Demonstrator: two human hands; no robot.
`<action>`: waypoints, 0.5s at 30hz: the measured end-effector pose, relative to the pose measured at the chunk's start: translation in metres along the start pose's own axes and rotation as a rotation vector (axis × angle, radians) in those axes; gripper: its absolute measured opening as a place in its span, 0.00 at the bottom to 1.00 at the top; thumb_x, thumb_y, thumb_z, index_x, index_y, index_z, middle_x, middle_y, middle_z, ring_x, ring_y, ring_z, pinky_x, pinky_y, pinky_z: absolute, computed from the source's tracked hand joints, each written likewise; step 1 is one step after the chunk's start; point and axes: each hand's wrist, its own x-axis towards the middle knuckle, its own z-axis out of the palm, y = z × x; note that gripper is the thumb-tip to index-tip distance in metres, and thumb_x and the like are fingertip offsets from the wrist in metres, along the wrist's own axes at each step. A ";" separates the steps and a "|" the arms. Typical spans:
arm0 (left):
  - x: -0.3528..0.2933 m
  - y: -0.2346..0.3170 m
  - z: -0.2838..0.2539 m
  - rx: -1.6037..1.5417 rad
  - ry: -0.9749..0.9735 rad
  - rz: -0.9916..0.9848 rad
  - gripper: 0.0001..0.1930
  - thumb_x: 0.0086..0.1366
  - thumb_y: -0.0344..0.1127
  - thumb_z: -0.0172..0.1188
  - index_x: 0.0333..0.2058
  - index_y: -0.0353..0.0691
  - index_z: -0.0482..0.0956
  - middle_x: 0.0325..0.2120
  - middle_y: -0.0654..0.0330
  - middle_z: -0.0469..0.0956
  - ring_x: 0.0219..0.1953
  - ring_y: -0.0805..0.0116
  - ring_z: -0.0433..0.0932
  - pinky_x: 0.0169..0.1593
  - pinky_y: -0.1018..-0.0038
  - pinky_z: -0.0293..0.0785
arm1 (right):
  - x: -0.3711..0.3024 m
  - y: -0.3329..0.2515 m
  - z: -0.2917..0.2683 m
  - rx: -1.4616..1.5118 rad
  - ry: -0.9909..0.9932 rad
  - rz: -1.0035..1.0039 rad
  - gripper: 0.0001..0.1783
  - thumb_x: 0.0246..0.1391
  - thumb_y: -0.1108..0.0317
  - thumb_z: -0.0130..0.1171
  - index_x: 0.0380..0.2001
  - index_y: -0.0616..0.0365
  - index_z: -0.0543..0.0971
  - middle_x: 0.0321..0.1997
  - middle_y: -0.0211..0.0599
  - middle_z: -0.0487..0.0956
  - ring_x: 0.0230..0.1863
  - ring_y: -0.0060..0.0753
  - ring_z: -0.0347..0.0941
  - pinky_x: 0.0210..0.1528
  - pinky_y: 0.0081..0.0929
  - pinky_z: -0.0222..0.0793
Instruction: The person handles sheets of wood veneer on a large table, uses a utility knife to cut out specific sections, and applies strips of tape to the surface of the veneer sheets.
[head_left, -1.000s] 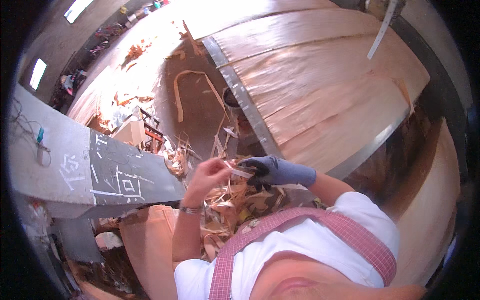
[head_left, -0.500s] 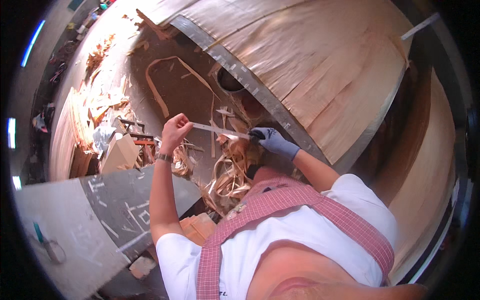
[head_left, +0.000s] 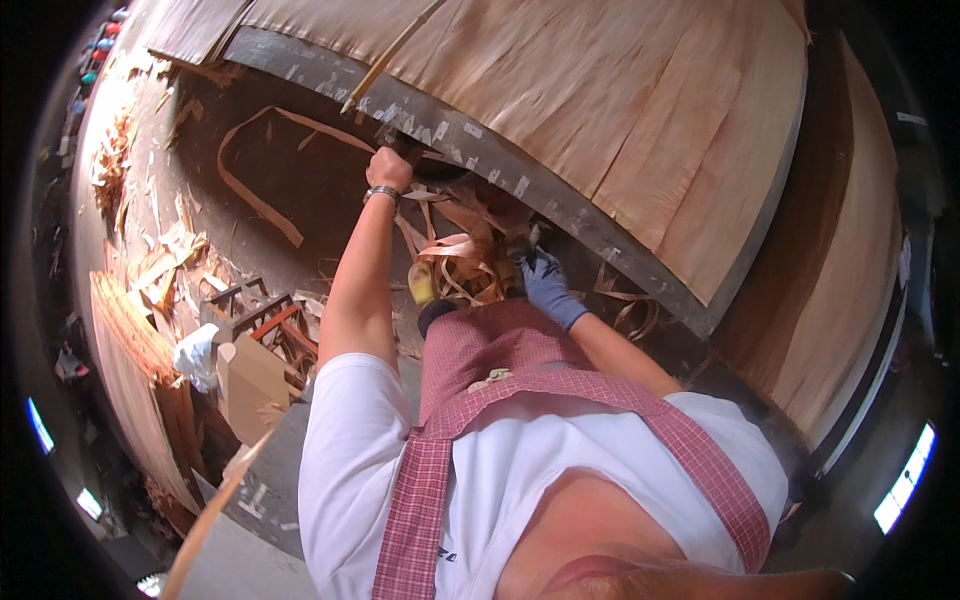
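Observation:
My left hand (head_left: 388, 168), bare with a wristwatch (head_left: 382, 192), is closed in a fist just under the edge of the large table. What it grips, if anything, is hidden. My right hand (head_left: 546, 285), in a blue-grey glove, is closed lower down near my legs. A small dark object shows at its fingers, too blurred to name. Across the table lie broad sheets of thin wood veneer (head_left: 640, 130). Pieces of white tape (head_left: 440, 131) are stuck along the table's grey edge (head_left: 590, 222). A thin wooden strip (head_left: 385, 62) lies across the veneer and juts past the edge.
Curled veneer scraps (head_left: 465, 262) lie around my shoes. A long strip (head_left: 240, 185) loops over the floor. At the left stand a stack of veneer (head_left: 130, 330), a metal frame (head_left: 285, 325) and a cardboard box (head_left: 255, 385). A grey table (head_left: 270, 480) is beside me.
The white strip stretched between my hands is no longer visible. My left hand has moved forward to the table edge. My right hand stays low in front of me, and my view has shifted.

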 end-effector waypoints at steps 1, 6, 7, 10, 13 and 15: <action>0.009 0.004 -0.001 0.017 -0.001 0.054 0.21 0.56 0.57 0.61 0.40 0.51 0.84 0.39 0.53 0.82 0.44 0.50 0.79 0.46 0.58 0.75 | 0.011 0.002 0.038 0.445 0.164 0.038 0.21 0.61 0.52 0.53 0.47 0.57 0.76 0.41 0.46 0.80 0.41 0.51 0.76 0.45 0.41 0.69; 0.032 0.005 0.006 0.225 -0.092 0.125 0.21 0.58 0.59 0.55 0.42 0.54 0.84 0.44 0.56 0.81 0.48 0.54 0.79 0.49 0.56 0.73 | 0.110 -0.055 0.102 1.388 0.307 0.196 0.20 0.60 0.55 0.57 0.49 0.57 0.75 0.43 0.35 0.77 0.40 0.33 0.73 0.43 0.29 0.70; 0.036 0.005 0.005 0.247 -0.119 0.135 0.21 0.58 0.58 0.55 0.42 0.54 0.84 0.44 0.57 0.81 0.48 0.55 0.79 0.50 0.56 0.73 | 0.122 -0.067 0.107 1.112 0.436 0.148 0.21 0.60 0.56 0.57 0.50 0.57 0.74 0.44 0.35 0.77 0.39 0.31 0.73 0.42 0.28 0.70; 0.038 -0.001 0.005 0.285 -0.104 0.155 0.20 0.58 0.58 0.55 0.41 0.54 0.84 0.44 0.57 0.81 0.48 0.55 0.79 0.49 0.55 0.72 | 0.145 -0.099 0.114 1.076 0.575 0.380 0.20 0.61 0.57 0.54 0.51 0.59 0.73 0.48 0.36 0.75 0.44 0.34 0.71 0.48 0.28 0.68; 0.042 -0.015 0.011 0.225 -0.131 0.146 0.20 0.57 0.56 0.56 0.40 0.53 0.84 0.43 0.56 0.81 0.46 0.54 0.79 0.48 0.55 0.72 | 0.165 -0.138 0.111 1.295 0.689 0.489 0.20 0.61 0.59 0.54 0.51 0.61 0.73 0.53 0.40 0.75 0.52 0.40 0.69 0.57 0.31 0.64; 0.037 -0.003 0.005 0.200 -0.125 0.238 0.18 0.58 0.54 0.57 0.39 0.51 0.84 0.41 0.55 0.82 0.45 0.53 0.80 0.47 0.54 0.72 | 0.188 -0.098 0.147 0.962 0.850 0.216 0.27 0.57 0.53 0.59 0.52 0.61 0.72 0.50 0.40 0.76 0.49 0.39 0.71 0.54 0.31 0.67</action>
